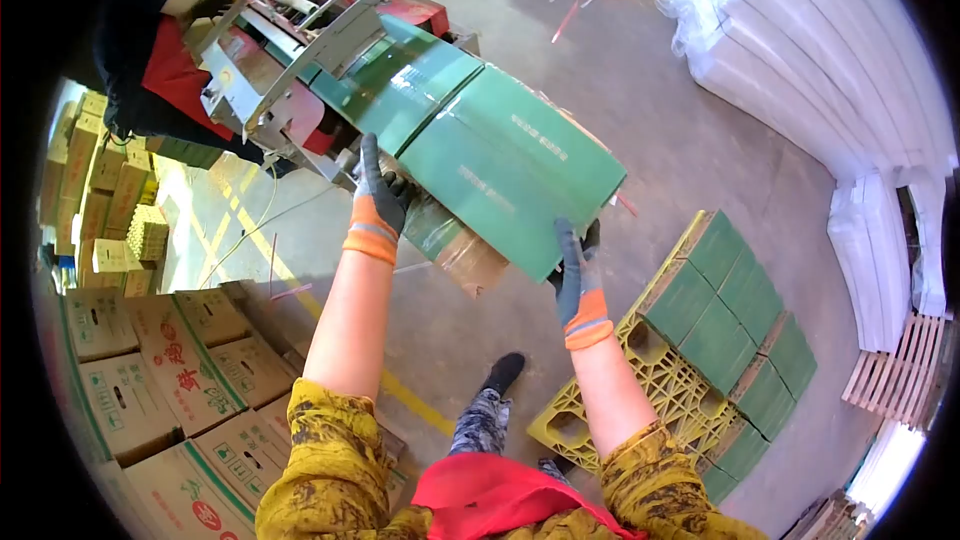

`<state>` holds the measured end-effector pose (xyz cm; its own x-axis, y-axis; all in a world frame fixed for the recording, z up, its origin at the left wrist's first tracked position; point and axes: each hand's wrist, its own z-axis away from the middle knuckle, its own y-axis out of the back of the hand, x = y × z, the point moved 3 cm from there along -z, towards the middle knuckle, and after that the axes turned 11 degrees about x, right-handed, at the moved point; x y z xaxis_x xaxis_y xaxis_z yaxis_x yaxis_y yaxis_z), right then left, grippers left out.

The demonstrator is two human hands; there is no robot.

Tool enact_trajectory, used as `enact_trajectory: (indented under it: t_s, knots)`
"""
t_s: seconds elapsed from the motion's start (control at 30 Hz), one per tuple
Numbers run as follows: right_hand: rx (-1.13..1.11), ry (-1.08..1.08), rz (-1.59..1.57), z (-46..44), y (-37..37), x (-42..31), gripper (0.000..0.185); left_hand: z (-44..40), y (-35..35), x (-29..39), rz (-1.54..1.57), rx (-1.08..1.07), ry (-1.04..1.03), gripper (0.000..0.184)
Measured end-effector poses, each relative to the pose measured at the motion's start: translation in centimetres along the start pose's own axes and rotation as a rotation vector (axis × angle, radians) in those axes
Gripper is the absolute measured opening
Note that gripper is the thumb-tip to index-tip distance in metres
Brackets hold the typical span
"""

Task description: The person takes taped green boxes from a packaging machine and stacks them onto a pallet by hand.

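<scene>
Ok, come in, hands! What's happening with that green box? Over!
Left hand at the left corner of the printed green carton. Right hand on its near corner. Second green carton close behind, toward the machine.

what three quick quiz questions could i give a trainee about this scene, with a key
1. True or false: the pallet has nothing stacked on it.

2. What does the right hand touch?
A) the machine
B) a green box
C) the white stack

3. Fill in the colour: the left glove cuff is mostly ____.

Key: 1. False, boxes stand on it. 2. B. 3. Orange.
</scene>
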<state>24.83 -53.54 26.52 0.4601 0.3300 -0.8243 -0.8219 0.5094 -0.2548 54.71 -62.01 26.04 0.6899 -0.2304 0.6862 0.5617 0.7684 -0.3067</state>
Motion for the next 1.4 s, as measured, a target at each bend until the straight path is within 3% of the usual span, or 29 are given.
enact_trajectory:
  t_s: [0.03, 0.07, 0.17, 0.27, 0.4, 0.43, 0.5, 0.57, 0.6, 0.7, 0.73, 0.77, 0.83, 0.87, 0.97, 1.07, 1.17, 1.2, 1.23, 1.3, 1.4]
  knots:
    - [-0.020, 0.094, 0.049, -1.0, 0.6, 0.7, 0.062, 0.1, -0.7, 0.1, 0.000, -0.004, 0.011, 0.040]
    - [0.002, -0.003, -0.178, -0.7, 0.8, 0.3, 0.056, 3.3, -3.4, 1.1, -0.029, -0.017, -0.022, 0.042]
    - [0.061, -0.112, -0.210, -0.6, 4.6, 0.1, 0.053, 3.0, -4.6, 0.0, -0.022, -0.131, 0.156, 0.049]
    - [0.059, -0.069, -0.260, 1.3, 7.3, -2.1, 0.047, 2.9, -4.1, -2.7, -0.079, -0.281, 0.297, 0.045]
    - [0.120, -0.048, -0.198, 2.2, 11.9, -4.9, 0.043, 8.8, -6.0, -6.0, -0.110, -0.312, 0.211, 0.046]
    - [0.125, -0.028, -0.168, 3.0, 13.1, -6.1, 0.043, 9.7, -6.1, -7.5, -0.040, -0.435, 0.195, 0.051]
    - [0.157, 0.008, -0.105, 4.7, 17.0, -7.4, 0.042, 14.8, -6.3, -9.7, -0.070, -0.309, 0.360, 0.053]
    - [0.202, -0.180, -0.360, 5.3, 24.1, -4.5, 0.043, 19.1, -5.6, -13.4, -0.220, -0.234, 0.174, 0.052]
    - [0.234, -0.259, -0.502, 6.3, 28.3, -2.9, 0.044, 21.5, -4.9, -15.8, -0.243, -0.239, 0.179, 0.050]
    - [0.472, -0.251, -0.401, 12.7, 39.9, -0.2, 0.051, 27.8, -2.6, -25.8, -0.331, -0.376, 0.272, 0.050]
    - [0.395, -0.185, -0.378, 15.1, 44.1, 1.2, 0.053, 30.6, -1.7, -29.5, -0.387, -0.446, 0.278, 0.051]
    - [0.462, -0.152, -0.421, 18.2, 48.6, 2.5, 0.053, 33.5, -0.6, -33.3, -0.436, -0.512, 0.276, 0.052]
    - [0.548, -0.098, -0.499, 24.1, 56.3, 5.7, 0.054, 36.9, 3.3, -42.3, -0.544, -0.470, 0.270, 0.051]
    - [0.586, -0.041, -0.497, 26.8, 61.0, 8.8, 0.055, 39.2, 4.7, -47.0, -0.593, -0.484, 0.322, 0.052]
    - [0.794, -0.171, -0.709, 33.3, 75.4, 20.5, 0.057, 45.0, 9.7, -62.7, -0.830, -0.498, 0.369, 0.053]
    - [0.989, -0.164, -0.794, 39.8, 85.9, 25.4, 0.046, 52.5, 13.6, -78.4, -0.989, -0.564, 0.450, 0.068]
    - [1.153, -0.059, -0.920, 42.3, 94.8, 31.6, 0.044, 57.8, 16.3, -93.4, -1.013, -0.674, 0.528, 0.052]
    - [1.165, -0.161, -1.140, 42.6, 97.2, 35.3, 0.046, 58.4, 16.9, -97.4, -1.099, -0.658, 0.528, 0.051]
    - [1.195, -0.101, -1.100, 42.4, 98.9, 36.1, 0.046, 59.1, 17.2, -101.2, -1.188, -0.738, 0.549, 0.055]
    - [1.252, 0.029, -1.014, 40.6, 101.9, 35.5, 0.047, 60.8, 17.1, -107.6, -1.240, -0.821, 0.568, 0.057]
    - [1.242, 0.052, -1.105, 37.0, 106.7, 40.1, 0.047, 61.2, 16.4, -114.3, -1.241, -0.886, 0.594, 0.051]
